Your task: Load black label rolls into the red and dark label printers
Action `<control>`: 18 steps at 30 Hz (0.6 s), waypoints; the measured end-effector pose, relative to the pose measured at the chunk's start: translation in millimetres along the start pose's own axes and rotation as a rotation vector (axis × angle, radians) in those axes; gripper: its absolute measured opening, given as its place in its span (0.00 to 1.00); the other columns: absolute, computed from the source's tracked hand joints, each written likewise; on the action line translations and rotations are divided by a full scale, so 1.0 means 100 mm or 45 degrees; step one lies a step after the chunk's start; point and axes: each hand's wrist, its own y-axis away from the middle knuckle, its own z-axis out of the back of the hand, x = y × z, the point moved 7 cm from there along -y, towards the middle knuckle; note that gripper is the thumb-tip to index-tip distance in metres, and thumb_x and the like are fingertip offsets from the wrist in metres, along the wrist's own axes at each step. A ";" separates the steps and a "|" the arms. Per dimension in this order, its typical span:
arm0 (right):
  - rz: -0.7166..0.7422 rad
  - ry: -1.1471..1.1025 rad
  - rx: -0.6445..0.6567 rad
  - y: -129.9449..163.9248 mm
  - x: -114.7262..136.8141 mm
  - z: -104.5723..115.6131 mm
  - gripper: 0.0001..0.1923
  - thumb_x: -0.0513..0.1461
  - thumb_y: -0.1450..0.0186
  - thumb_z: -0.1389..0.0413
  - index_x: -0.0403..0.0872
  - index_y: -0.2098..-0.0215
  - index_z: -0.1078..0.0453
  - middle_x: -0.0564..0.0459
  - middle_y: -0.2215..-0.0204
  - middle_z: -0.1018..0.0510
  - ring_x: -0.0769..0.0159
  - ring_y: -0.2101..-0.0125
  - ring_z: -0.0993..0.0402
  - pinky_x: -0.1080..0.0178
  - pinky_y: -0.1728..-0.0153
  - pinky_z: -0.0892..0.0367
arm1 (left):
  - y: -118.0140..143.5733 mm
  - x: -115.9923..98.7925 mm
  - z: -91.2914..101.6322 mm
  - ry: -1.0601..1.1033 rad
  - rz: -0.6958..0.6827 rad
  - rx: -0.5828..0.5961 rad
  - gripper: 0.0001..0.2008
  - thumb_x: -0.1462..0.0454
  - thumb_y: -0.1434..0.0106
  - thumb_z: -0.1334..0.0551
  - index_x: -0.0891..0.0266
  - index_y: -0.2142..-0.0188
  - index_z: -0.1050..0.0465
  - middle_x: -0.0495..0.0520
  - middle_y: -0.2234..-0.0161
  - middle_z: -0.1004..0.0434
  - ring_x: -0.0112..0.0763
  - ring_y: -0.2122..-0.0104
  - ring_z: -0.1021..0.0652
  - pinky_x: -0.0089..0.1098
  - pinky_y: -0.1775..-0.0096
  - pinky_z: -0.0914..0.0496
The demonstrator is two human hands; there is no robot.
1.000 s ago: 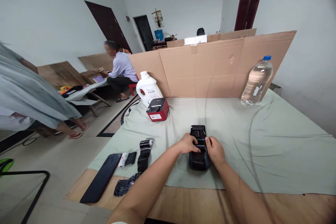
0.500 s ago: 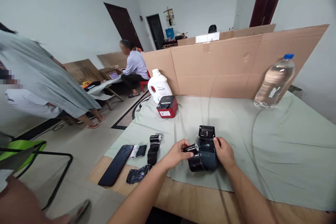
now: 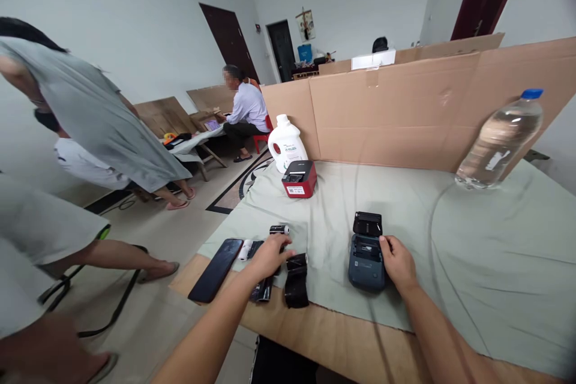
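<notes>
My right hand (image 3: 398, 261) holds the right side of a dark blue-grey label printer (image 3: 365, 261) that lies on the green cloth (image 3: 472, 234) with its lid (image 3: 368, 223) flipped open. My left hand (image 3: 270, 255) is palm down at the table's left. Its fingertips are on the top of a black ribbon strip (image 3: 297, 281) lying on the cloth edge. Under and beside that hand lie more black ribbon (image 3: 263, 291), a small roll (image 3: 279, 229) and a white roll (image 3: 245, 249). A black phone (image 3: 216, 261) lies just left of them.
A red printer (image 3: 299, 179) and a white jug (image 3: 287, 144) stand at the back left, a water bottle (image 3: 499, 144) at the back right, before a cardboard wall (image 3: 405, 108). One person (image 3: 90, 114) bends over at left. Another person (image 3: 245, 111) sits farther back.
My left hand has carried the black ribbon out of the printer and leftward to the pile by the phone. My right hand stays on the printer. The view has swung left.
</notes>
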 end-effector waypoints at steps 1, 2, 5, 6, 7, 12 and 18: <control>0.000 0.002 -0.001 0.00 0.00 0.00 0.25 0.53 0.34 0.61 0.47 0.63 0.28 0.48 0.69 0.22 0.62 0.70 0.29 0.63 0.69 0.41 | -0.05 0.06 0.07 -0.043 0.037 -0.049 0.10 0.63 0.41 0.40 0.60 0.59 0.27 0.56 0.58 0.25 0.39 0.55 0.27 0.34 0.52 0.35; 0.000 0.001 0.002 0.00 0.00 0.00 0.25 0.53 0.34 0.61 0.48 0.63 0.28 0.48 0.69 0.22 0.62 0.70 0.29 0.63 0.69 0.41 | -0.10 0.14 0.15 -0.108 0.084 -0.092 0.10 0.65 0.40 0.43 0.59 0.59 0.27 0.55 0.57 0.25 0.38 0.54 0.27 0.34 0.50 0.36; -0.002 -0.013 0.017 -0.01 -0.01 0.00 0.25 0.54 0.35 0.61 0.47 0.63 0.29 0.48 0.69 0.22 0.62 0.70 0.29 0.64 0.70 0.41 | -0.19 0.43 0.38 -0.294 0.256 -0.158 0.13 0.70 0.40 0.46 0.60 0.58 0.28 0.57 0.54 0.26 0.41 0.50 0.30 0.36 0.47 0.39; -0.006 -0.016 0.021 -0.01 -0.01 0.00 0.25 0.54 0.35 0.60 0.47 0.63 0.29 0.48 0.70 0.22 0.62 0.70 0.29 0.64 0.70 0.41 | -0.19 0.54 0.44 -0.324 0.317 -0.163 0.14 0.70 0.40 0.47 0.62 0.57 0.28 0.59 0.53 0.27 0.43 0.49 0.31 0.37 0.47 0.40; -0.010 -0.018 0.021 -0.01 -0.01 0.00 0.25 0.54 0.35 0.60 0.47 0.63 0.29 0.48 0.70 0.22 0.62 0.70 0.29 0.64 0.71 0.41 | -0.18 0.65 0.48 -0.344 0.378 -0.163 0.15 0.70 0.40 0.47 0.63 0.56 0.29 0.61 0.52 0.28 0.46 0.49 0.32 0.39 0.47 0.39; -0.019 -0.010 0.016 0.00 0.00 0.02 0.25 0.53 0.35 0.60 0.47 0.64 0.28 0.49 0.72 0.23 0.63 0.73 0.31 0.64 0.73 0.43 | -0.06 1.08 0.47 -0.394 0.572 -0.041 0.21 0.66 0.47 0.38 0.59 0.52 0.30 0.60 0.49 0.29 0.49 0.48 0.32 0.39 0.51 0.37; -0.040 0.005 0.040 -0.01 -0.03 0.00 0.24 0.53 0.35 0.59 0.47 0.64 0.28 0.49 0.73 0.24 0.64 0.74 0.32 0.65 0.73 0.43 | -0.01 1.17 0.32 -0.381 0.609 0.025 0.28 0.64 0.50 0.36 0.60 0.47 0.33 0.62 0.46 0.31 0.48 0.45 0.33 0.37 0.49 0.39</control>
